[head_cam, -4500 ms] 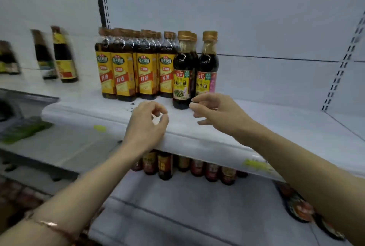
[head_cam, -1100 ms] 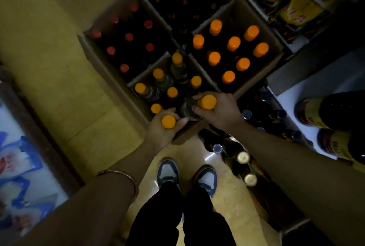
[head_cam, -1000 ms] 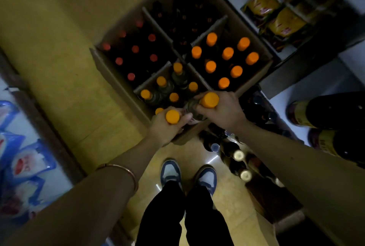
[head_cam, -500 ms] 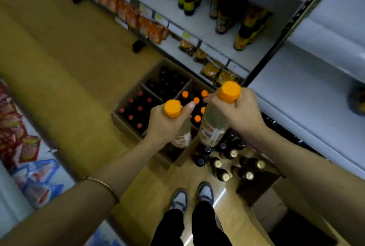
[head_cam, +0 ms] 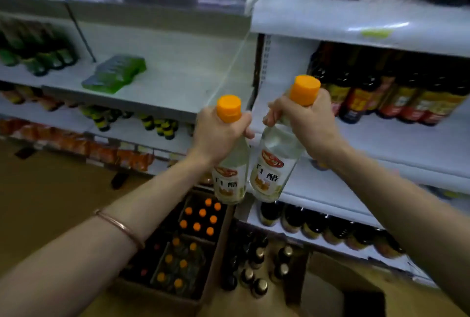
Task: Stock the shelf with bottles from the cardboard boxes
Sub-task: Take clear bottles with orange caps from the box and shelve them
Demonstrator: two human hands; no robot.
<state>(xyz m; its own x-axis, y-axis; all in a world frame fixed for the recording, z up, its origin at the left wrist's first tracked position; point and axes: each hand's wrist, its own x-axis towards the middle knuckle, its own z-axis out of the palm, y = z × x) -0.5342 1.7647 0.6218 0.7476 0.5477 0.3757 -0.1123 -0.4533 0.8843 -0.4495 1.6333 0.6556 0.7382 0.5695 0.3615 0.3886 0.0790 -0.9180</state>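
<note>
Nearest, a thin copper-coloured bangle (head_cam: pixel 119 227) circles the left forearm. Beyond it, the left hand (head_cam: pixel 216 136) has its fingers curled tightly round the neck of a clear plastic bottle with an orange screw cap and a white label (head_cam: pixel 230 174), gripping just under the cap. The right hand (head_cam: pixel 307 123) grips the neck of a second clear orange-capped bottle (head_cam: pixel 274 164) the same way, fingers wrapped close together. Both bottles hang tilted in the air, bases toward each other and nearly touching, in front of the white metal shelf (head_cam: pixel 396 143) on the right.

Below the hands, on the tan floor, sits the open brown cardboard box (head_cam: pixel 216 253), divided into compartments; orange caps show in the nearer and farther cells, red caps in a darker cell on the left. Just right of the box stand loose dark glass bottles with pale gold caps (head_cam: pixel 256 278).

Farther off, a row of dark sauce bottles with yellow and red labels (head_cam: pixel 381 97) lines the back of the right-hand shelf, behind a bare front stretch. To the left, a flat green pack (head_cam: pixel 114 75) lies on a grey shelf board, with blurred dark-green bottles (head_cam: pixel 38 59) at its far left.
</note>
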